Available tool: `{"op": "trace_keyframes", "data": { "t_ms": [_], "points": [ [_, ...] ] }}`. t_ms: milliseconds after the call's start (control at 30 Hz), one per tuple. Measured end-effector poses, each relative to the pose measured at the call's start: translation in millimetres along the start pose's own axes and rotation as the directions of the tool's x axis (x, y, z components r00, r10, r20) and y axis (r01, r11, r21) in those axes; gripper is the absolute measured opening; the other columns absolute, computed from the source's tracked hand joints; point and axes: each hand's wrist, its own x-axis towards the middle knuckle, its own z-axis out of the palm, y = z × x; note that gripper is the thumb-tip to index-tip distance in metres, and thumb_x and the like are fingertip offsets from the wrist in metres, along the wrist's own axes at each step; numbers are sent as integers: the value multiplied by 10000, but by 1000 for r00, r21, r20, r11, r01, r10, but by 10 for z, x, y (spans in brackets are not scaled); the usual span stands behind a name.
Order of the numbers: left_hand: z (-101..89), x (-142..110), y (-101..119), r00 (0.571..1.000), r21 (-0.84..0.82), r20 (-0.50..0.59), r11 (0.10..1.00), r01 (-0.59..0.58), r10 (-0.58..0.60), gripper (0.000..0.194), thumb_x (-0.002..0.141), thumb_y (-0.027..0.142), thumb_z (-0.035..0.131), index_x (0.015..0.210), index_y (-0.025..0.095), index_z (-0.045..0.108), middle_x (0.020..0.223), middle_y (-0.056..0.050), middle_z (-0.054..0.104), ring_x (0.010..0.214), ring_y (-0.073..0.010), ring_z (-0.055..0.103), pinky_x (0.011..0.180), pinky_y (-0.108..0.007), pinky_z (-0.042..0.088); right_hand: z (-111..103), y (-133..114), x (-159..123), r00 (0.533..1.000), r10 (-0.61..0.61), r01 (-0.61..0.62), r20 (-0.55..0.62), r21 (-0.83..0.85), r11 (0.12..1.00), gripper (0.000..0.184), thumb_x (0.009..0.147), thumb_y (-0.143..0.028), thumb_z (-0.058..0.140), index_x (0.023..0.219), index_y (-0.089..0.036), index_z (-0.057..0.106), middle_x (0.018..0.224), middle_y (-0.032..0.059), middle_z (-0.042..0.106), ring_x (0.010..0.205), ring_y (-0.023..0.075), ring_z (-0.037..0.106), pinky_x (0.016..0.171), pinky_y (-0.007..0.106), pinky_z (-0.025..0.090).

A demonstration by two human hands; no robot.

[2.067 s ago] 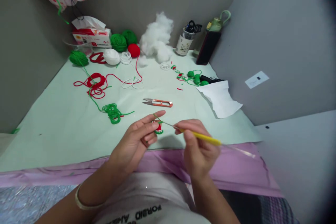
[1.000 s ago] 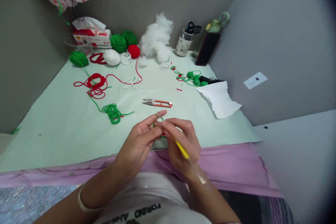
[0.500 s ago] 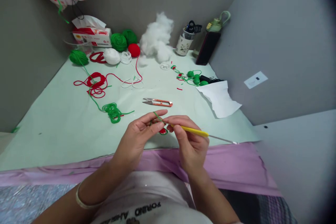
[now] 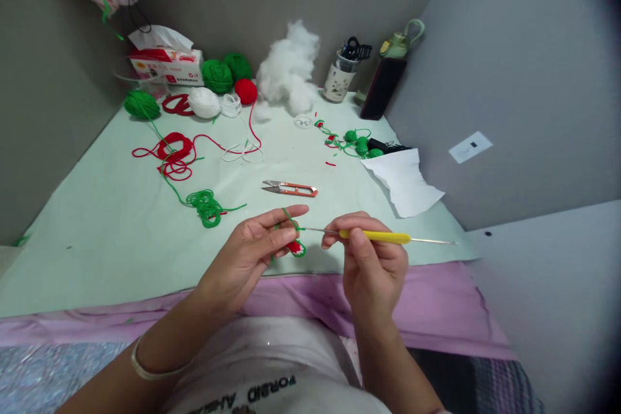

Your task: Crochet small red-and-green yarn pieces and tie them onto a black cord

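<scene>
My right hand [image 4: 373,259] is closed around the yellow handle of a crochet hook [image 4: 381,237]. A metal shaft sticks out at each end of the handle, and the left tip meets green yarn at my left fingertips. My left hand [image 4: 252,246] pinches a small red and green crochet piece [image 4: 295,247] with a white line near its edge. Green yarn [image 4: 286,212] loops over the left index finger. Part of the piece is hidden behind the left thumb and fingers. Thread snips [image 4: 290,189] with an orange handle lie just beyond my hands.
A heap of green yarn [image 4: 206,207] and a red yarn coil [image 4: 174,147] lie at the left. Yarn balls, a tissue box [image 4: 167,65], white stuffing [image 4: 290,68], a cup [image 4: 339,77] and a bottle [image 4: 388,74] line the back. White paper [image 4: 405,181] lies right.
My right hand has moved right, away from the left fingers, so more of the hook's left shaft shows. The red and green piece is more visible below my left thumb.
</scene>
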Motion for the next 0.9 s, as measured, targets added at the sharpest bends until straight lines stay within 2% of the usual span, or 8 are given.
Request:
{"op": "trace_keyframes", "data": {
  "t_ms": [100, 200, 300, 400, 500, 633, 767, 900],
  "points": [
    [41, -18, -40, 996, 67, -21, 994, -87, 88, 426, 792, 238, 786, 1213, 237, 722, 808, 17, 580, 706, -78, 509, 667, -187, 407, 27, 13, -44, 999, 6, -3, 50, -56, 998, 214, 972, -171, 524, 969, -235, 728, 839, 29, 657, 696, 149, 639, 639, 323, 558],
    [88, -26, -115, 983, 75, -57, 983, -170, 174, 538, 796, 208, 779, 1316, 265, 652, 811, 24, 597, 738, -90, 525, 753, -210, 432, 75, 70, -141, 968, -181, 237, 177, -393, 888, 287, 935, -133, 581, 1132, -287, 723, 1006, 60, 695, 891, 193, 676, 765, 358, 587],
    [97, -25, -132, 995, -14, -30, 995, -96, 96, 552, 790, 223, 786, 1324, 234, 645, 787, 16, 602, 689, -88, 508, 682, -203, 421, 91, 99, -187, 915, -315, 402, 252, -515, 757, 391, 915, -115, 600, 1241, -313, 685, 1116, 75, 693, 984, 214, 677, 801, 363, 592],
    [57, -15, -72, 999, -79, 23, 997, 24, -22, 474, 784, 216, 787, 1249, 188, 699, 746, 12, 566, 621, -71, 449, 572, -181, 361, 52, 57, -133, 965, -234, 263, 120, -384, 885, 279, 931, -119, 562, 1104, -264, 726, 943, 62, 704, 853, 200, 674, 715, 360, 578],
    [12, -12, -12, 999, -71, 40, 997, 34, -31, 408, 806, 211, 768, 1211, 182, 724, 729, 15, 527, 637, -71, 453, 584, -175, 369, 3, 5, -46, 997, -68, 62, -39, -132, 989, 188, 949, -177, 544, 921, -218, 725, 798, 45, 661, 685, 168, 617, 609, 331, 531],
    [21, -29, -18, 999, -1, 28, 1000, -21, 21, 412, 791, 220, 785, 1200, 213, 734, 757, 14, 555, 675, -80, 501, 649, -188, 415, 26, 26, -2, 996, 90, -91, 16, 69, 993, 176, 954, -228, 560, 889, -208, 722, 807, 38, 661, 656, 142, 598, 594, 303, 517],
    [47, -32, -75, 997, 60, 20, 995, -74, 73, 423, 785, 234, 796, 1203, 258, 732, 836, -1, 634, 780, -113, 577, 782, -233, 463, 92, 60, -23, 992, 49, -53, 113, 24, 998, 184, 960, -190, 566, 981, -233, 744, 949, 53, 730, 835, 175, 665, 673, 315, 553],
    [60, -5, -125, 992, 67, -48, 991, -114, 117, 419, 778, 249, 804, 1191, 236, 735, 842, -2, 646, 800, -118, 584, 814, -239, 460, 81, 34, -65, 978, -87, 124, 188, -195, 973, 265, 947, -98, 555, 1086, -251, 720, 1007, 52, 730, 924, 191, 675, 765, 355, 571]
  ]
}}
